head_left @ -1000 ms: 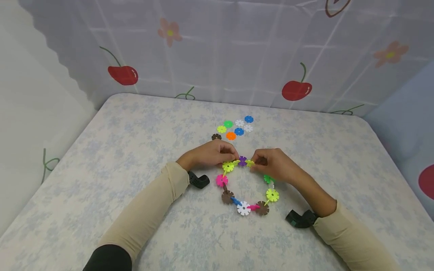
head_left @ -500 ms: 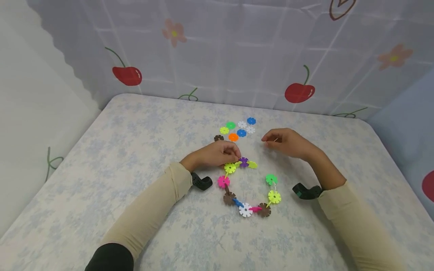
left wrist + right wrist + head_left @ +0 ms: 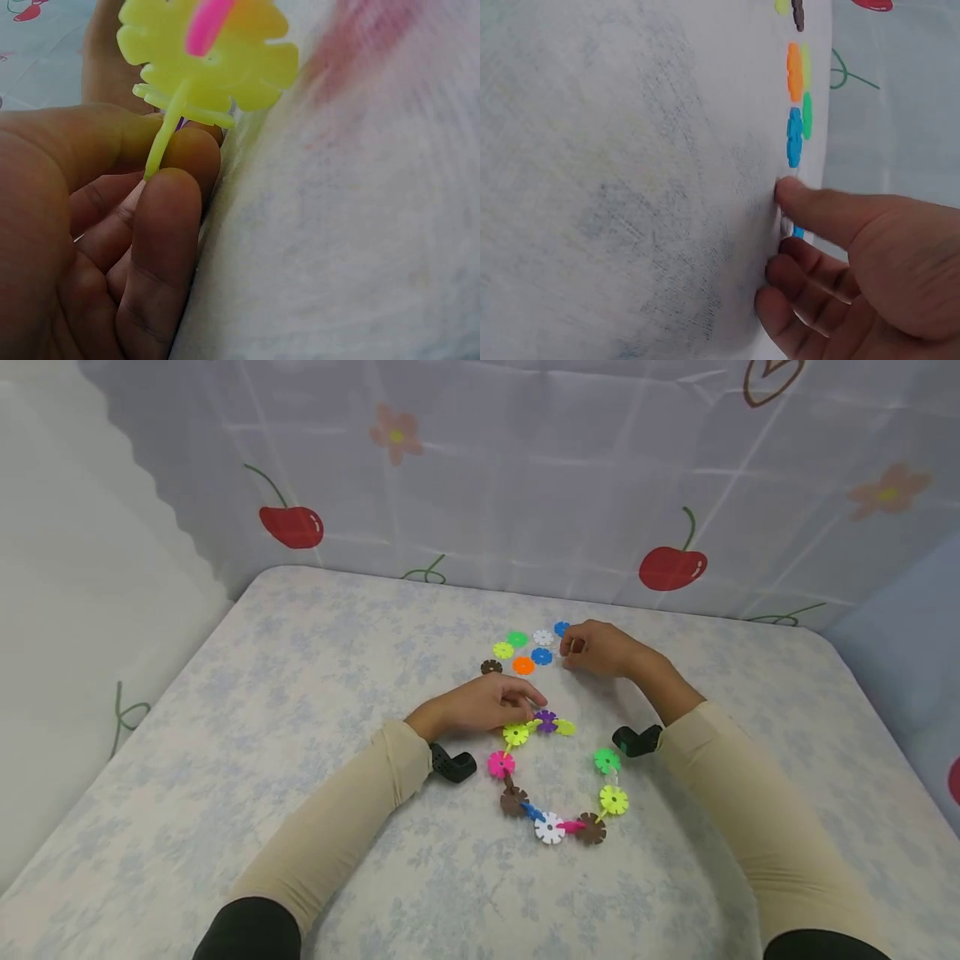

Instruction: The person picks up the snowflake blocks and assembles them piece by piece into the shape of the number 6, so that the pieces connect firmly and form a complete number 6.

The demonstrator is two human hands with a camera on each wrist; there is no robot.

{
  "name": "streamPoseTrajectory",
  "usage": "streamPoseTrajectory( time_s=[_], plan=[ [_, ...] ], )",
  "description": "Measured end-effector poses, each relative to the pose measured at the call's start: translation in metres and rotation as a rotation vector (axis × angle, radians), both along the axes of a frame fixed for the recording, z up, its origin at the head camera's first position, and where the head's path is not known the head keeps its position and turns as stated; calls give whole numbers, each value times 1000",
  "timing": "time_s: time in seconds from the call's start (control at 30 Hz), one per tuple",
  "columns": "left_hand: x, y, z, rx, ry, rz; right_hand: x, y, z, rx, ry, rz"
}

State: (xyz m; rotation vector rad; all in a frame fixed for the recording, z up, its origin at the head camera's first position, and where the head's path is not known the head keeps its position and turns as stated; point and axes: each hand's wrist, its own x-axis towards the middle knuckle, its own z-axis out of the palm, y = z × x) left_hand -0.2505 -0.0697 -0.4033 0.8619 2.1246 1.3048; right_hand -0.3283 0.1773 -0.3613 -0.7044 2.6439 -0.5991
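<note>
In the head view, toy snowflake discs are joined into a ring-shaped chain, with a gap at the right between a yellow disc [image 3: 566, 728] and a green disc [image 3: 607, 761]. My left hand [image 3: 487, 702] touches the chain's upper left, beside a yellow disc [image 3: 515, 735] and near a purple disc [image 3: 546, 721]. Its index finger reaches out, apart from the thumb. My right hand [image 3: 603, 649] is over the right side of the loose discs. In the right wrist view, its thumb and fingers stand apart around a white disc [image 3: 786, 226], mostly hidden.
Several loose discs lie beyond the chain, among them an orange disc [image 3: 523, 665], a blue disc [image 3: 542, 657] and a brown disc [image 3: 491, 667]. The patterned tablecloth [image 3: 337, 660] reaches a curtain [image 3: 480, 485] at the back.
My right hand has left the chain's yellow disc and moved away and then left to the loose discs. My left hand stays by the chain, its index finger now stretched out.
</note>
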Motion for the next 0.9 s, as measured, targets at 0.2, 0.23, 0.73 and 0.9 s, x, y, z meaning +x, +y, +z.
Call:
streamPoseTrajectory(
  time_s=[0.2, 0.23, 0.73, 0.9],
  plan=[
    [1, 0, 2, -5, -1, 12, 5, -2, -2, 25, 97, -17],
    [1, 0, 1, -5, -1, 11, 5, -2, -3, 23, 114, -14],
    [2, 1, 1, -1, 27, -3, 26, 20, -7, -113, -97, -185],
    [2, 2, 0, -5, 39, 1, 45, 36, -10, -280, -293, -226]
  ],
)
